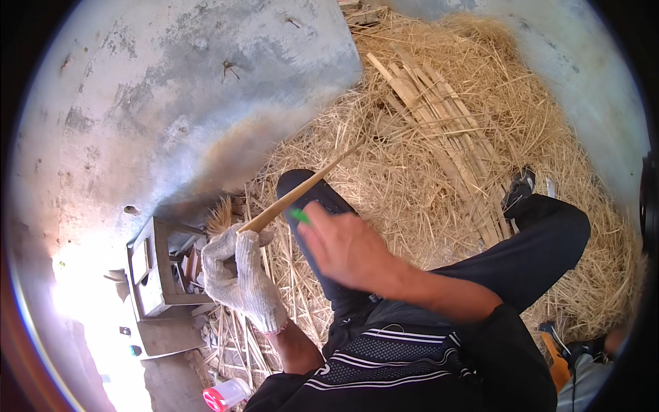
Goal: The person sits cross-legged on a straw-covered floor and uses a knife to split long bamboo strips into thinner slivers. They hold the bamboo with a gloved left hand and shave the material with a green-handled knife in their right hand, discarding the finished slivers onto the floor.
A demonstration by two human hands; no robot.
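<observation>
My left hand (240, 278), in a whitish knitted glove, pinches the near end of a long, thin bamboo strip (292, 195). The strip slants up and away to the right, above my bent left knee, and tapers toward its far end. My bare right hand (347, 248) is closed beside the strip, slightly smeared by motion. A small bright green piece (299, 215) shows at its fingers, close to the strip. The rest of that green thing is hidden, so its kind cannot be told.
Split bamboo strips (446, 127) lie in a bundle on straw-like shavings (329, 134) ahead. At left, a worn wooden cabinet (165, 264) holds odds and ends against the wall. A clear container with a red lid (217, 398) stands lower left. Part of another person (583, 374) appears lower right.
</observation>
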